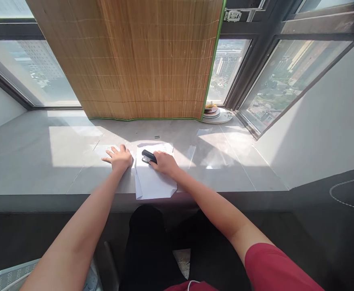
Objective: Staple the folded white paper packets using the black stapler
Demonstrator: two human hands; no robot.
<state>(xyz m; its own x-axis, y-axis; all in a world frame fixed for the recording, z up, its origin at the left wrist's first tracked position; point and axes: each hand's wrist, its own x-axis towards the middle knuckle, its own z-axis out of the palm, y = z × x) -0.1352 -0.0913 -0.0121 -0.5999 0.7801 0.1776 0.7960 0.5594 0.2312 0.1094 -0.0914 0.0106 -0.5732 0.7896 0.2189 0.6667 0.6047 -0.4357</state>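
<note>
Some white sheets of paper [154, 184] lie on the windowsill in front of me, their near edge over the front of the ledge. My right hand [164, 163] is wrapped round a black stapler [149, 156] above the upper part of the sheets. The stapler's front points to the left. Just left of the paper, my left hand [120, 158] rests on the sill with its fingers spread and nothing in it. Two small dark strips, perhaps staples [156, 137], lie beyond the paper.
A bamboo blind [152, 60] hangs over the window behind the ledge [89, 178]. Stacked plates [217, 116] stand at the back right, beside the blind's edge. A pale plastic basket [13, 275] is at the lower left. Walls close both ends.
</note>
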